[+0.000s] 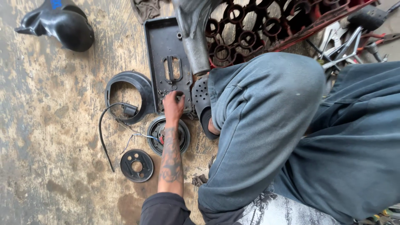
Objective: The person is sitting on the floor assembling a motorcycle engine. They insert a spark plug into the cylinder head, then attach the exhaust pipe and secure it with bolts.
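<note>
Black and rectangular, a flat plastic panel (pixel 170 62) is lain on the stained concrete floor, and its lower edge is touched by the curled fingers of the left hand (pixel 173 105). Just below that hand, a round metal motor disc (pixel 155 132) with thin wires is placed. The right hand is not seen.

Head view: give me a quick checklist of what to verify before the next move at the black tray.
1. Left hand reaches the near end of the black tray: ok.
2. What the fingers hold, if anything: cannot tell, too small.
3. Right hand in view: not ok, hidden.
4. Round motor part lies flat under the forearm, its wires trailing left: ok.
5. Perforated black disc lies apart on the floor: ok.
6. Ring cover lies beside the tray, not on it: ok.
</note>
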